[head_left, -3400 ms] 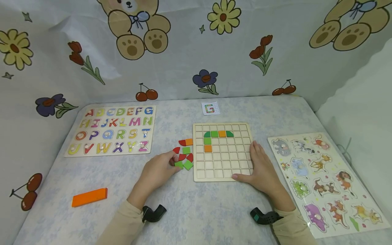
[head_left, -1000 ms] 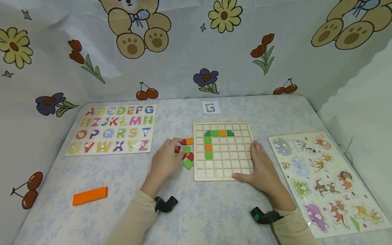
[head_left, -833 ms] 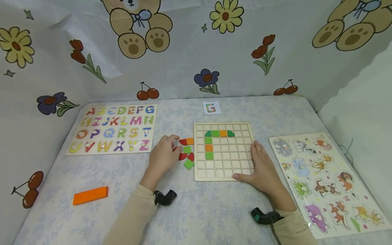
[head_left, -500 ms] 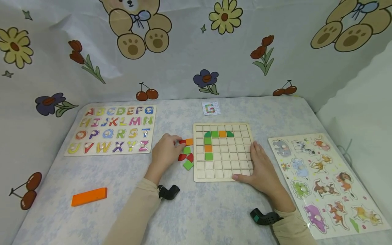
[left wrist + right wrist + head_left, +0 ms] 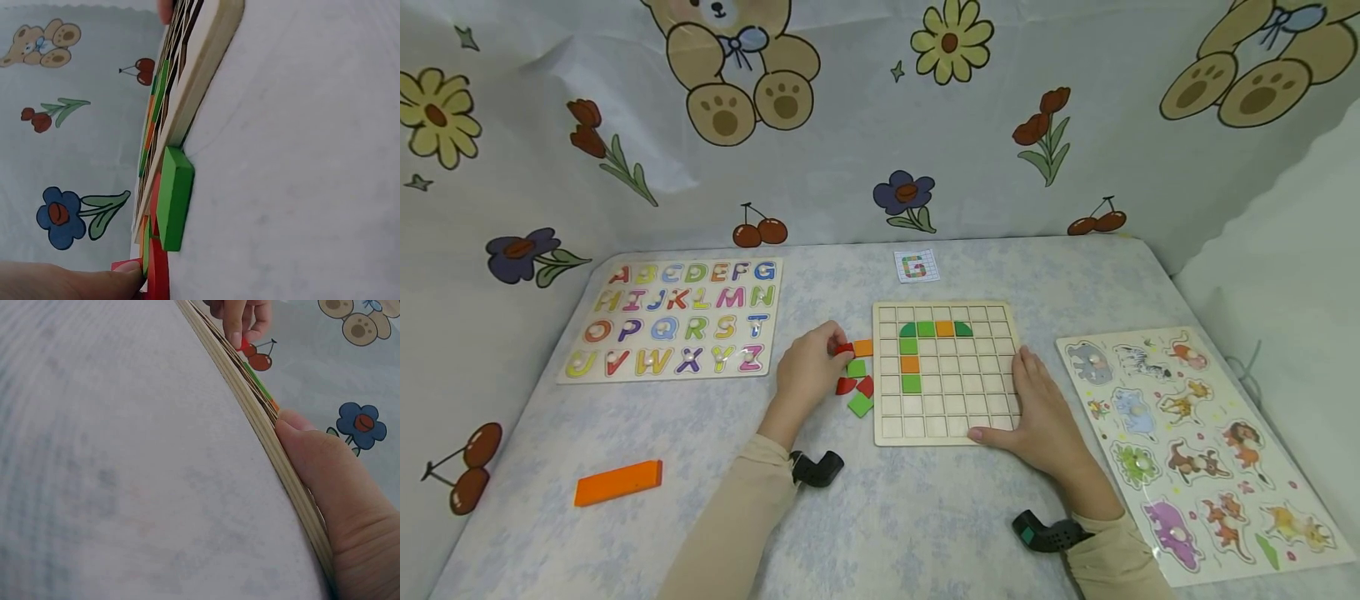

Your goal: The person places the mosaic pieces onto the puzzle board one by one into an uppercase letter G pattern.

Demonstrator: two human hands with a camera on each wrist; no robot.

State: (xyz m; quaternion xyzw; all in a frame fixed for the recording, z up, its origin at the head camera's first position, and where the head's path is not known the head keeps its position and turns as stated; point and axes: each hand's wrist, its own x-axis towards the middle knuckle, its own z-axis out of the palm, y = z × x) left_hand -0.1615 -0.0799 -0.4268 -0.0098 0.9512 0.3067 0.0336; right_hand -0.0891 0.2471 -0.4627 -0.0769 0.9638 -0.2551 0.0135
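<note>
While the right hand [image 5: 1037,408] lies flat on the grid board [image 5: 945,371], a red piece [image 5: 844,348] is pinched by the left hand [image 5: 808,371] fingers just beside the board's left edge.

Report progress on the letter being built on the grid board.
Done: seven tiles sit in the grid board, forming the G's top bar and part of its left stroke. In hand: the left hand pinches a red tile; the right hand steadies the board. Left: loose tiles remain beside it; the card shows the full G.
</note>
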